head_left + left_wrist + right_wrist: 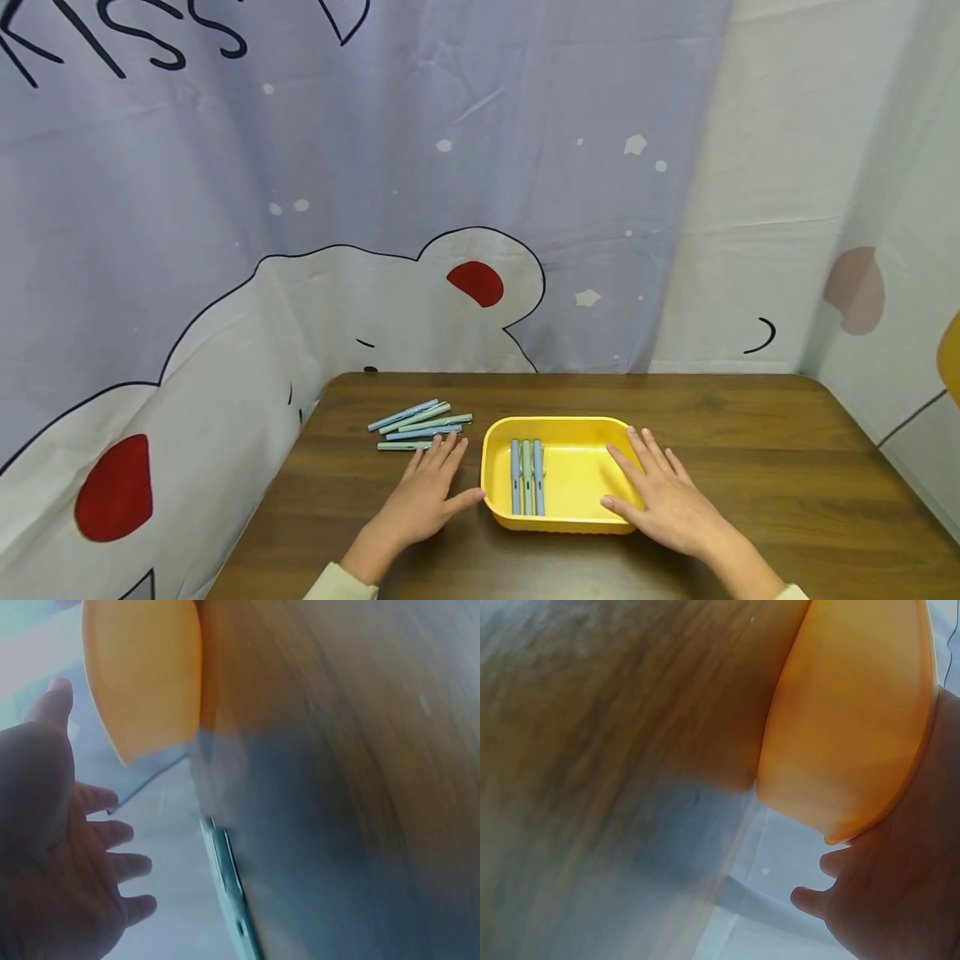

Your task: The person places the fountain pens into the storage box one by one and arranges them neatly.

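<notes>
Three capped pens, blue, green and blue, lie side by side in the left part of a yellow tray; the green one is in the middle. My left hand has its fingers spread between the tray and a loose group of blue and green pens. Its fingertips partly cover the nearest green pen; contact cannot be told. In the left wrist view that hand holds nothing. My right hand lies over the tray's right rim, fingers extended, thumb and index finger reaching over the inside.
The tray and pens are on a brown wooden table. A printed curtain hangs along the table's back edge and wraps around both sides.
</notes>
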`<state>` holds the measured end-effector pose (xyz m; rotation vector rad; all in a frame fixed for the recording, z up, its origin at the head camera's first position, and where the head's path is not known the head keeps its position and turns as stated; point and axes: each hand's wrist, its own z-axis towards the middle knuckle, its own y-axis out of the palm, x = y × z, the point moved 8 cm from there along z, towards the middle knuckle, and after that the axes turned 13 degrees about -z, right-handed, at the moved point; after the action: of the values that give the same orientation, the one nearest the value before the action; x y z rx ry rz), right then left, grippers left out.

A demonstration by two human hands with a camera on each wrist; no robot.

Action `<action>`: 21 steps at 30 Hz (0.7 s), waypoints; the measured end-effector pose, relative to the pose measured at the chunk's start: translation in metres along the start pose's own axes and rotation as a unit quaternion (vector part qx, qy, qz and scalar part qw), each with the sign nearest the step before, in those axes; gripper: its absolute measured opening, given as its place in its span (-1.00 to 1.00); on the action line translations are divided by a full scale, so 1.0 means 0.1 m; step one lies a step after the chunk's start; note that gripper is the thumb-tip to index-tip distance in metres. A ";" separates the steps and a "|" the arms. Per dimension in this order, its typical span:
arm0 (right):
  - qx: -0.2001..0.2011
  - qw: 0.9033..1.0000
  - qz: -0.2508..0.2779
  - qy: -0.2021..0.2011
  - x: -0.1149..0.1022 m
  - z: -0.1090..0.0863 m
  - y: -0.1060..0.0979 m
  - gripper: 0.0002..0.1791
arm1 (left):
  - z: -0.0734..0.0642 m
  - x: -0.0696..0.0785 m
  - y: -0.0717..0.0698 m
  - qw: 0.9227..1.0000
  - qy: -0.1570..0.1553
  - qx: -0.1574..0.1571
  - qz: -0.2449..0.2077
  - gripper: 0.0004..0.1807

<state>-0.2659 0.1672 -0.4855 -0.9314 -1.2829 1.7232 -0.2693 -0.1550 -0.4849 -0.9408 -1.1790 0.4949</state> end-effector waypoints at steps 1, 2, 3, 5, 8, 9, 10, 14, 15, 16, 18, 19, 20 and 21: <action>0.000 1.000 0.001 0.000 0.00 0.00 0.00 -0.16 | -0.01 -0.02 -0.03 1.000 0.000 0.005 0.005 -0.08; 0.000 1.000 0.001 0.000 0.00 0.00 0.00 -0.16 | -0.01 -0.04 -0.05 1.000 0.000 0.009 0.009 -0.09; 0.000 1.000 0.000 0.000 0.00 0.00 0.00 -0.15 | 0.00 -0.06 -0.08 1.000 0.002 0.014 0.014 -0.10; 0.000 1.000 0.001 0.001 0.00 0.00 0.00 -0.15 | 0.00 -0.11 -0.12 0.999 0.004 0.025 0.025 -0.15; 0.002 1.000 -0.001 -0.001 0.00 0.00 0.00 -0.15 | 0.01 -0.20 -0.19 0.998 0.009 0.040 0.044 -0.22; 0.002 1.000 -0.002 -0.002 0.00 0.00 0.00 -0.15 | 0.02 -0.24 -0.21 0.998 0.009 0.044 0.051 -0.25; 0.003 1.000 -0.002 -0.002 0.00 0.00 0.00 -0.15 | 0.03 -0.27 -0.22 0.997 0.009 0.047 0.059 -0.28; 0.003 1.000 -0.002 -0.003 0.00 0.00 0.00 -0.14 | 0.08 -0.43 -0.26 0.995 0.011 0.057 0.085 -0.41; 0.003 1.000 -0.001 -0.003 0.00 0.00 0.00 -0.14 | 0.10 -0.47 -0.26 0.994 0.010 0.059 0.091 -0.44; 0.003 1.000 0.000 -0.003 0.01 0.00 0.01 -0.14 | 0.11 -0.51 -0.26 0.994 0.009 0.061 0.095 -0.47; 0.003 1.000 0.001 -0.003 0.01 0.00 0.01 -0.13 | 0.14 -0.58 -0.26 0.993 0.005 0.063 0.097 -0.51; 0.003 1.000 0.001 -0.003 0.01 0.00 0.01 -0.13 | 0.15 -0.61 -0.26 0.993 0.003 0.065 0.098 -0.53; 0.004 1.000 0.001 -0.003 0.01 0.01 0.01 -0.13 | 0.15 -0.64 -0.26 0.993 -0.001 0.066 0.100 -0.54; 0.004 1.000 0.002 -0.003 0.01 0.01 0.01 -0.13 | 0.16 -0.67 -0.26 0.993 -0.003 0.066 0.101 -0.55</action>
<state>-0.2674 0.1677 -0.4868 -0.9260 -1.2782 1.7333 -0.3106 -0.2137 -0.4992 -0.9484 -1.0472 0.7299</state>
